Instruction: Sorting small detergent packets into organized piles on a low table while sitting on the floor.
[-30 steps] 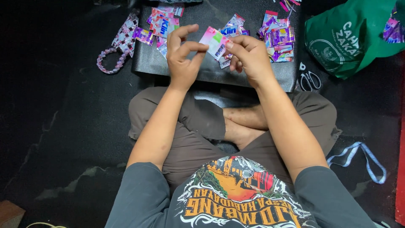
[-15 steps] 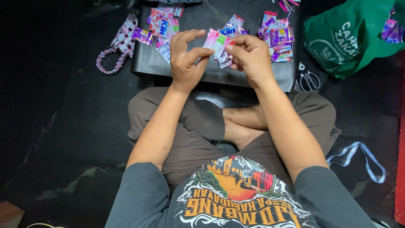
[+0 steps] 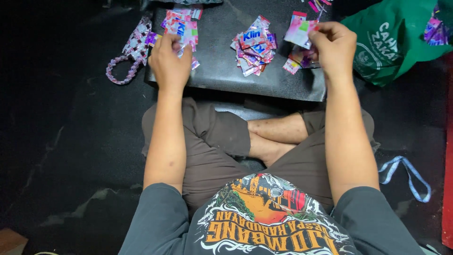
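Sitting cross-legged on the floor, the person is working over a black board (image 3: 222, 71) that is serving as a table. The right hand (image 3: 333, 47) is pinching a pink sachet piece (image 3: 300, 29) between thumb and fingertips, lifting it clear of the right-hand pile (image 3: 297, 61) just below. The left hand (image 3: 170, 63) is resting curled on the left-hand pile (image 3: 181, 23); what it grips, if anything, cannot be told. Between the hands is lying a third pile (image 3: 254, 45), sorted apart. A woven chain (image 3: 130, 49) is lying just left of the left hand.
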